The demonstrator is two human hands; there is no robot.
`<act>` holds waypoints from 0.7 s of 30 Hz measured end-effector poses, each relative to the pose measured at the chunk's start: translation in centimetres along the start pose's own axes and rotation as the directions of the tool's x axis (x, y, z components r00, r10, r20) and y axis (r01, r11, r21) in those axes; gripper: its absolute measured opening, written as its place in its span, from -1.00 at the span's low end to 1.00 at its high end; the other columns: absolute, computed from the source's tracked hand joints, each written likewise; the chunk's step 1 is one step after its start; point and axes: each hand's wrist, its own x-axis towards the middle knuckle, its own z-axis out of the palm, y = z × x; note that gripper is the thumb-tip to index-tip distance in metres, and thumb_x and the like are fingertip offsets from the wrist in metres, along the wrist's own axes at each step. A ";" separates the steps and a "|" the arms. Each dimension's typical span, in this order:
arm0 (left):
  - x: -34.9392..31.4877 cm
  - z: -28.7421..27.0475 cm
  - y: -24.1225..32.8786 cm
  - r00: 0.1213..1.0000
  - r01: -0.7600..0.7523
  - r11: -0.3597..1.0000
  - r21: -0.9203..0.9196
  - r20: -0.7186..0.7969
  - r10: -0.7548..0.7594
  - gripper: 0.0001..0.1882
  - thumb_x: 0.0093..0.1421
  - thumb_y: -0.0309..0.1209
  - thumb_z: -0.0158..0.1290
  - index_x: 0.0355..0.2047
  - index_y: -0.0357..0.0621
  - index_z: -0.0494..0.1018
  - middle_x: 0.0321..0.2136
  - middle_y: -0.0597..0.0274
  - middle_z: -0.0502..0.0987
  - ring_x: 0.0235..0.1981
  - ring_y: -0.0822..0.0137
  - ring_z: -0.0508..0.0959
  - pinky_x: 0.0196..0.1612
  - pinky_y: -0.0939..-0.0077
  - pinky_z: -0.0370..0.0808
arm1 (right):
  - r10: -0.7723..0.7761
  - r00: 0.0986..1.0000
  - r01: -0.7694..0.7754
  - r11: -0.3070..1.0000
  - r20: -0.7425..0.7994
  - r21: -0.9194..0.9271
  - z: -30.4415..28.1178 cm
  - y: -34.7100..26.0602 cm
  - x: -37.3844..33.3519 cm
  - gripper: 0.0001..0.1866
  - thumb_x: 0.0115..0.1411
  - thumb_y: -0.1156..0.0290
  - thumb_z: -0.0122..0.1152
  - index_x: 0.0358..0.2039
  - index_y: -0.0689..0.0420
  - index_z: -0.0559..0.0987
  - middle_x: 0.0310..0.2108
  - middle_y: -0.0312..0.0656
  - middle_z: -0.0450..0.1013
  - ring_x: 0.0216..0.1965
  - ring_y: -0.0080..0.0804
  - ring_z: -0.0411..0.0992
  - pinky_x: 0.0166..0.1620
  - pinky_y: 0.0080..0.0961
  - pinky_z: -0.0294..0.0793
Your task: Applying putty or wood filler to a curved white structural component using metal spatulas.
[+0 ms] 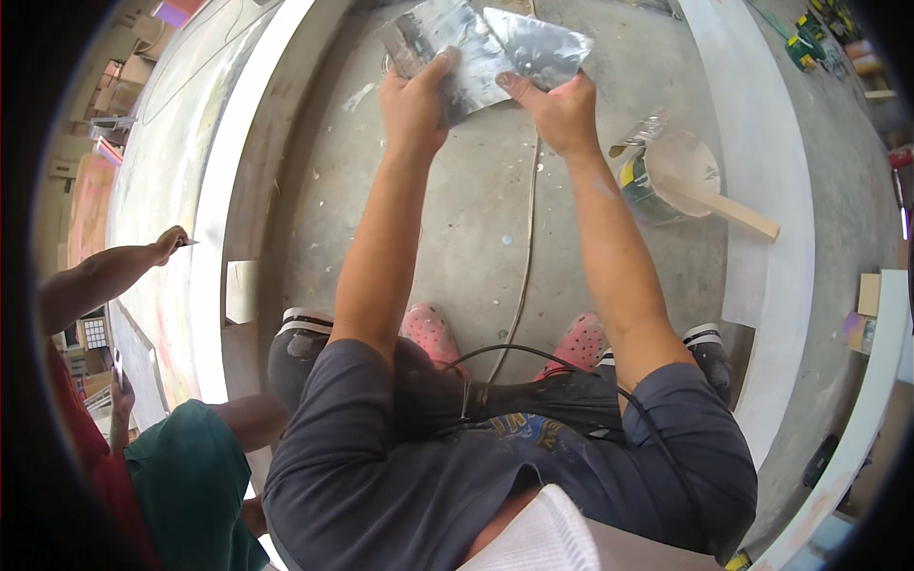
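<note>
My left hand (416, 107) is closed on a wide, flat metal putty scraper (466, 81), its thumb pressed on the smeared face. A second metal putty scraper (547, 49) is gripped by my right hand (562, 112), thumb on top. The two blades touch or overlap in front of me, near the far edge of the view; which edge lies on top I cannot tell. Both carry whitish-grey smears. Below and right of my right hand, on the floor, stands a bucket (649, 198) with pale paste inside and a wooden stick (728, 211) leaning out over its rim.
Long white boards flank me: a left one (243, 124) and a right one (762, 124). A cable (529, 228) runs along the concrete floor between my feet. At left, a co-worker's hand (171, 244) holds a small pointed tool by the left board. Green power tools (805, 49) lie far right.
</note>
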 end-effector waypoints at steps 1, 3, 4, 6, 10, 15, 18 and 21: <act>0.1 0.3 0.0 1.000 -0.002 1.000 0.001 0.002 0.002 -0.68 -0.05 -0.62 0.05 -0.23 -0.38 0.29 -0.37 0.06 0.46 -0.39 0.32 0.50 -0.35 0.47 0.47 | -0.006 1.000 0.007 0.998 -0.019 0.067 0.2 0.0 -0.3 -0.80 -0.03 0.57 0.17 -0.33 0.29 0.48 -0.41 -0.24 0.48 -0.38 -0.57 0.41 -0.31 -0.61 0.39; 0.1 0.8 0.1 0.999 -0.033 0.996 0.079 0.023 0.031 -0.67 -0.06 -0.60 0.06 -0.24 -0.38 0.29 -0.36 0.07 0.46 -0.39 0.32 0.50 -0.36 0.48 0.45 | -0.011 0.999 0.015 0.990 -0.030 0.137 0.5 -0.7 -0.4 -0.80 -0.03 0.58 0.17 -0.33 0.30 0.48 -0.41 -0.24 0.48 -0.39 -0.56 0.41 -0.32 -0.61 0.39; 0.1 1.0 0.3 0.999 -0.037 0.996 0.078 0.020 0.035 -0.67 -0.06 -0.60 0.06 -0.24 -0.38 0.29 -0.36 0.07 0.46 -0.39 0.32 0.50 -0.36 0.48 0.45 | 0.028 1.000 -0.026 0.979 -0.007 0.200 0.4 -1.2 -0.3 -0.80 -0.03 0.58 0.17 -0.32 0.30 0.48 -0.41 -0.24 0.48 -0.40 -0.55 0.42 -0.36 -0.60 0.41; -0.1 1.4 0.5 0.996 -0.091 0.991 0.101 0.030 0.089 -0.73 -0.06 -0.58 0.07 -0.31 -0.38 0.34 -0.40 0.10 0.47 -0.42 0.36 0.49 -0.38 0.51 0.43 | 0.072 0.997 -0.075 0.963 0.021 0.257 -0.1 -1.5 -0.2 -0.79 -0.03 0.58 0.17 -0.32 0.30 0.48 -0.41 -0.24 0.47 -0.41 -0.54 0.42 -0.39 -0.59 0.43; -0.1 0.7 1.4 0.977 -0.211 0.942 0.261 0.086 0.195 -0.81 -0.06 -0.53 0.06 -0.41 -0.38 0.39 -0.48 0.10 0.49 -0.48 0.42 0.47 -0.43 0.52 0.42 | 0.126 0.983 -0.136 0.988 0.136 0.068 -0.5 0.2 0.2 -0.81 0.02 0.52 0.15 -0.33 0.31 0.46 -0.45 -0.19 0.46 -0.49 -0.50 0.43 -0.44 -0.59 0.46; -1.1 1.0 2.6 0.912 -0.394 0.680 0.618 0.176 0.369 -0.76 -0.14 -0.41 0.14 -0.55 -0.38 0.42 -0.65 0.16 0.47 -0.62 0.41 0.46 -0.56 0.49 0.41 | 0.191 0.937 -0.082 0.934 0.291 -0.349 -1.6 -1.4 0.1 -0.82 0.15 0.43 -0.01 -0.33 0.30 0.40 -0.51 -0.17 0.44 -0.61 -0.48 0.40 -0.57 -0.53 0.38; 0.0 -0.5 1.0 0.913 -0.403 0.670 0.624 0.224 0.340 -0.69 -0.17 -0.43 0.15 -0.41 -0.39 0.44 -0.57 0.12 0.51 -0.56 0.43 0.48 -0.46 0.53 0.44 | 0.155 0.906 -0.057 0.967 0.395 -0.249 -1.6 -1.9 -0.2 -0.67 0.17 0.40 -0.03 -0.08 0.28 0.32 -0.22 -0.19 0.38 -0.28 -0.51 0.34 -0.20 -0.58 0.30; -1.4 1.0 1.7 0.922 -0.386 0.715 0.583 0.210 0.326 -0.76 -0.13 -0.48 0.12 -0.42 -0.37 0.43 -0.56 0.17 0.51 -0.55 0.45 0.47 -0.47 0.54 0.43 | 0.299 0.894 -0.160 0.909 0.334 -0.386 -1.6 -2.5 -0.2 -0.65 0.17 0.37 -0.02 -0.06 0.28 0.33 -0.17 -0.21 0.36 -0.19 -0.49 0.28 -0.08 -0.55 0.24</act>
